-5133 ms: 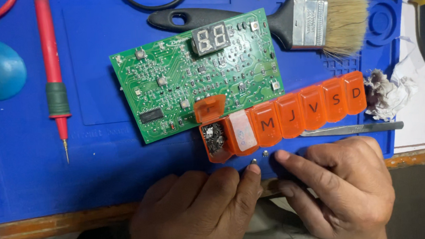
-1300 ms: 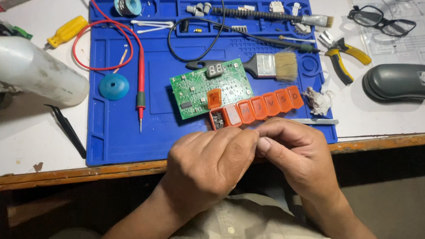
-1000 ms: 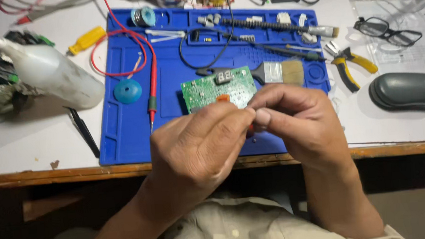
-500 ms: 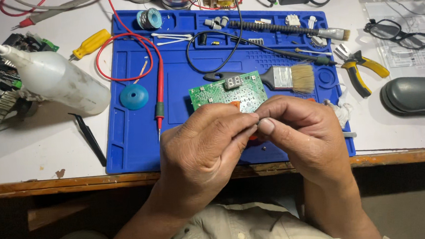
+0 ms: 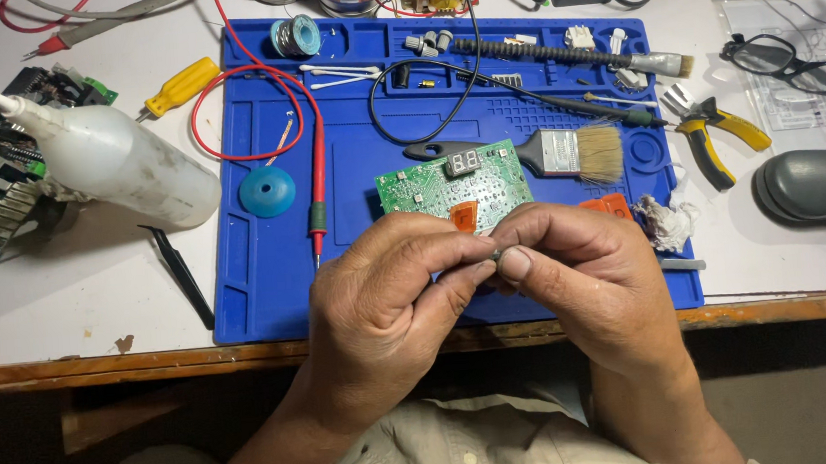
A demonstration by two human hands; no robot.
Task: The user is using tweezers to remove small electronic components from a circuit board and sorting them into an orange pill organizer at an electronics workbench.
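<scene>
Lighting: bright, overhead, approx even over bench.
Blue mat (image 5: 270,271) and white table (image 5: 70,314) sharp, no glare; soft shadows fall toward near edge under bottle (image 5: 118,165). Area below table front edge dim. Slight wide-angle bend at corners.

1. Your left hand (image 5: 389,301) and right hand (image 5: 581,278) meet fingertip to fingertip at lower centre, over the mat's (image 5: 272,300) near edge
2. The circuit board (image 5: 453,183) lies on the mat just above them
3. A brush (image 5: 562,152) lies right of the board
4. A bottle (image 5: 107,156) lies off the mat, upper left
5. Pliers (image 5: 712,138) and glasses (image 5: 788,56) sit upper right
</scene>
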